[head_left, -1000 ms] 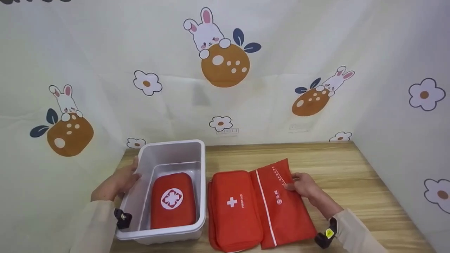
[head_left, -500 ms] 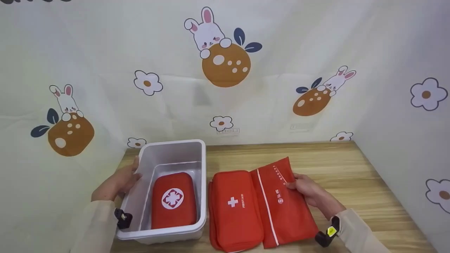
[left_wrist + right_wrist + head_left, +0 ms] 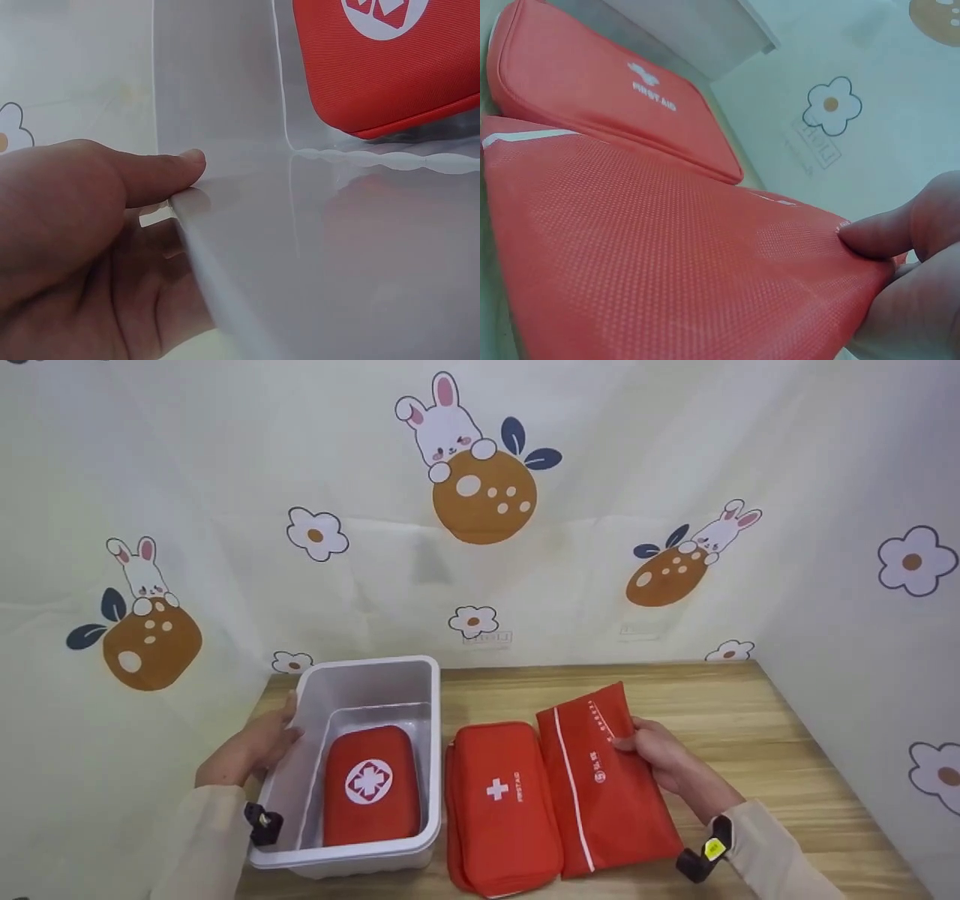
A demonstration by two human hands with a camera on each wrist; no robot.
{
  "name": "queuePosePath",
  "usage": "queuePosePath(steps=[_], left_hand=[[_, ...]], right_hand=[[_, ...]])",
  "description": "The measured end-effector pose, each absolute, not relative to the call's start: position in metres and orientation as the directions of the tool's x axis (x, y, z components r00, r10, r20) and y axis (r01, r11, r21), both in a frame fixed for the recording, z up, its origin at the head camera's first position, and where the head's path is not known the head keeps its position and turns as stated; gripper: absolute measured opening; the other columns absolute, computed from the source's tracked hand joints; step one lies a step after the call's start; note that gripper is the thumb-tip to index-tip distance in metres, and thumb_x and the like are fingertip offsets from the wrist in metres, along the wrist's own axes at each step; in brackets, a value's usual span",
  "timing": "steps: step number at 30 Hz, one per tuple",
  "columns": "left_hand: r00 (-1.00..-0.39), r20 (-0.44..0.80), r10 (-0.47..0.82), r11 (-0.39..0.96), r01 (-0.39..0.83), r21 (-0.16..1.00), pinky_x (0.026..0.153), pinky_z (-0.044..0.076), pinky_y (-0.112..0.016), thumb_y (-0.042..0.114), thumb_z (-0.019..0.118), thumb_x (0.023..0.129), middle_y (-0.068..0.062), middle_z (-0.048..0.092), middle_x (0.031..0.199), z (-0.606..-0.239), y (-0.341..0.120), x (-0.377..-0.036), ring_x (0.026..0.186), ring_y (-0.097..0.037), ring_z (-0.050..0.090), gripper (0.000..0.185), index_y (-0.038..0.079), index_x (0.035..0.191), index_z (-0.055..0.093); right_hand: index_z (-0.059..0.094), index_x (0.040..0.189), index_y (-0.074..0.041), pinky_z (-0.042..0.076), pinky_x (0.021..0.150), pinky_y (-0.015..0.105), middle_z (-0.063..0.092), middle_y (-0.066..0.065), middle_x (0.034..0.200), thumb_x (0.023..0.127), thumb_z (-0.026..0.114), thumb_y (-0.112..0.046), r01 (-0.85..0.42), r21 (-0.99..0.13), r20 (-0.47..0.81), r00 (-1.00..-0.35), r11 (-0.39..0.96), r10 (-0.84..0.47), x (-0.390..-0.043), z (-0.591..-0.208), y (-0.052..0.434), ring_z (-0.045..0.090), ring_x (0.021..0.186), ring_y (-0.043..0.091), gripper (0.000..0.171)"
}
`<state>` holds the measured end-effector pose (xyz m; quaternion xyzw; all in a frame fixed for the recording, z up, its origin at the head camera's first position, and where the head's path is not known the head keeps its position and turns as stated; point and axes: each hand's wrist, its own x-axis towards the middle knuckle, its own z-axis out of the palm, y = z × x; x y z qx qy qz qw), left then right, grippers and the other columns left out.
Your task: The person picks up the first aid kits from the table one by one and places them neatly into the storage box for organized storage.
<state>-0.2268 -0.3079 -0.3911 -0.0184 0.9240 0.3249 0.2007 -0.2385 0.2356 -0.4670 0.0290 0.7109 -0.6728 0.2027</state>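
Observation:
My left hand (image 3: pixel 259 746) grips the left rim of a light grey plastic bin (image 3: pixel 433 735), thumb over the edge and fingers outside, as the left wrist view shows. Inside the bin lies a red hard-shell first aid case (image 3: pixel 371 817) with a white cross emblem. My right hand (image 3: pixel 664 754) pinches the right edge of a flat red fabric pouch (image 3: pixel 622 810) with a white stripe, thumb on top. The pouch's far corner is tilted up. Between bin and pouch lies a red zippered first aid bag (image 3: pixel 502 832) marked FIRST AID.
Everything stands on a wood-grain table (image 3: pixel 757 750). A pale curtain (image 3: pixel 570 577) printed with rabbits and flowers closes off the back and both sides. The bin is close to the left side of the curtain.
The pouch's far end has risen slightly with my right hand, and the pouch has shifted a little away from me. My left hand and the bin have stayed put.

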Motion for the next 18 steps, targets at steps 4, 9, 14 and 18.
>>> queuePosePath(steps=[4,9,14,18], left_hand=[[-0.915,-0.395,0.084,0.777,-0.188,0.600,0.080,0.059,-0.060,0.014,0.031,0.109,-0.044,0.038,0.134,-0.391,-0.308,-0.227,0.107,-0.048,0.062,0.062,-0.005,0.156,-0.006],[-0.911,-0.404,0.081,0.777,-0.196,0.599,0.082,0.059,-0.061,0.017,0.031,0.110,-0.041,0.040,0.134,-0.390,-0.308,-0.226,0.110,-0.048,0.061,0.061,-0.003,0.157,-0.004],[-0.918,-0.384,0.100,0.791,-0.161,0.590,0.079,0.059,-0.062,0.010,0.034,0.108,-0.044,0.037,0.132,-0.389,-0.308,-0.225,0.105,-0.048,0.061,0.065,-0.005,0.155,-0.007],[-0.911,-0.400,0.096,0.784,-0.178,0.594,0.079,0.058,-0.063,0.010,0.035,0.107,-0.044,0.035,0.134,-0.390,-0.306,-0.224,0.104,-0.048,0.061,0.067,-0.003,0.155,-0.010]], right_hand=[[0.035,0.144,0.010,0.060,0.081,0.033,0.068,0.007,0.101,0.097,0.050,-0.004,0.304,-0.948,-0.317,-0.916,0.091,-0.246,-0.238,-0.458,0.238,0.070,0.090,0.018,0.051],[0.032,0.146,0.008,0.060,0.082,0.032,0.068,0.006,0.101,0.099,0.050,-0.004,0.315,-0.948,-0.313,-0.911,0.037,-0.269,-0.237,-0.445,0.239,0.070,0.091,0.017,0.052],[0.026,0.151,0.005,0.059,0.087,0.033,0.068,0.006,0.107,0.100,0.051,-0.006,0.338,-0.940,-0.307,-0.894,-0.041,-0.325,-0.233,-0.435,0.233,0.069,0.098,0.018,0.057],[0.026,0.151,0.003,0.059,0.090,0.034,0.066,0.007,0.112,0.101,0.049,-0.007,0.346,-0.936,-0.300,-0.883,-0.069,-0.360,-0.231,-0.432,0.226,0.068,0.102,0.020,0.056]])
